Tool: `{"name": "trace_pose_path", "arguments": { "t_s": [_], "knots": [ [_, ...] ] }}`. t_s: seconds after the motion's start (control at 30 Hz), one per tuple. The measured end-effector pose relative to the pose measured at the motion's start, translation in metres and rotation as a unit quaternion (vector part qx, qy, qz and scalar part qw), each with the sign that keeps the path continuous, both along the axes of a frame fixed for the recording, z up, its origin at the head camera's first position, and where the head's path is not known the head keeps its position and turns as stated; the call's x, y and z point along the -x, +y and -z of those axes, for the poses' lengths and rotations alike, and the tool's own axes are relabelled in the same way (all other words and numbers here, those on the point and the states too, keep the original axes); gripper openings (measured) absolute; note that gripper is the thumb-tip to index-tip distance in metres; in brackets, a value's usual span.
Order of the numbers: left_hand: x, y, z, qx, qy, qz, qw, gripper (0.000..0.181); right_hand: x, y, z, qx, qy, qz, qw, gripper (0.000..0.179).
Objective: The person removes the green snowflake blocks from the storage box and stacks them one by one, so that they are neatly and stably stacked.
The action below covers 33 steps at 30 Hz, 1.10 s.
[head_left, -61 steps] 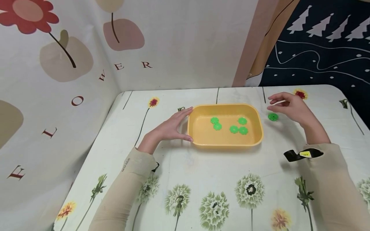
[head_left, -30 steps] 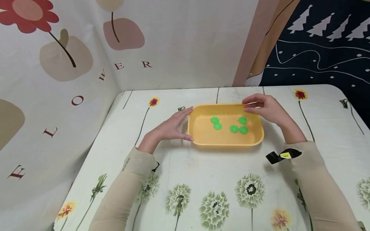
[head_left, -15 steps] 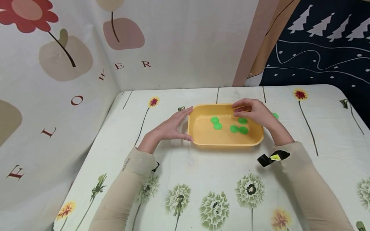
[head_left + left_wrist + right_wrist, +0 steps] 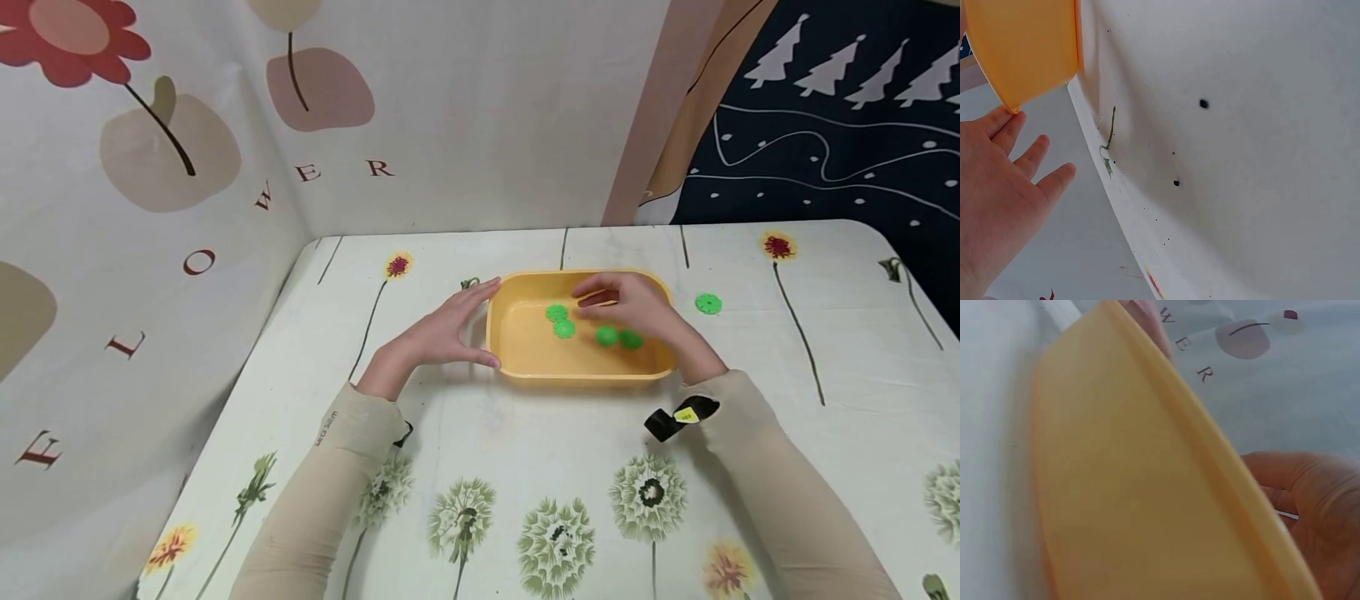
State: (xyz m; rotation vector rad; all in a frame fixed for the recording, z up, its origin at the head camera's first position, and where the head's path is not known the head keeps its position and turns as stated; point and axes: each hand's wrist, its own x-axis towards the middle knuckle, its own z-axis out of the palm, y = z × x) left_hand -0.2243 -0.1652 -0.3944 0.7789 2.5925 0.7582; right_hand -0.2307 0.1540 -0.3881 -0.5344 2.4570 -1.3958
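Observation:
My left hand (image 4: 442, 333) spans the left end of a yellow plastic tray (image 4: 540, 358), fingers and thumb extended against its two corners. In the left wrist view, fingertips touch the corner of the tray (image 4: 1029, 50). Inside it lie small green scalloped discs: a left pair (image 4: 564, 328) and a right pair (image 4: 630, 339). My right hand (image 4: 633, 302) is over the tray, fingers loosely bent and apart from the thumb, no object visible between them. It covers a further disc. The tray wall (image 4: 1129, 456) hides its fingertips in the right wrist view.
One green disc (image 4: 708, 303) lies on the table right of the tray. A white flower-print cloth (image 4: 525, 458) covers the table. Printed cloth walls (image 4: 465, 117) rise behind and to the left. Black straps are at both wrists.
My right hand has moved left from above the outside disc, over the tray's right rim and lower into the tray. That disc stays on the table. The left hand and tray look unmoved.

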Motion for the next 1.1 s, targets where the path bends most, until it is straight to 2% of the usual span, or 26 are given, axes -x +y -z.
{"name": "trace_pose_path", "arguments": {
  "t_s": [0.1, 0.3, 0.63, 1.1],
  "knots": [
    [0.0, 0.0, 0.0, -0.002, 0.0, 0.002, 1.0, 0.12, 0.001, -0.005, 0.008, -0.01, -0.007, -0.015, 0.9998, 0.03],
    [0.0, 0.0, -0.002, -0.003, 0.001, 0.002, 1.0, 0.12, 0.002, -0.013, 0.019, -0.069, 0.001, -0.028, 0.9972, 0.03],
    [0.0, 0.0, -0.001, -0.005, 0.0, 0.005, 1.0, 0.121, 0.004, -0.019, 0.026, -0.093, 0.019, -0.034, 0.9949, 0.027],
    [-0.001, 0.0, -0.001, 0.0, 0.004, 0.003, 1.0, 0.119, 0.005, -0.026, 0.028, -0.144, 0.049, -0.051, 0.987, 0.023]
  ]
}}
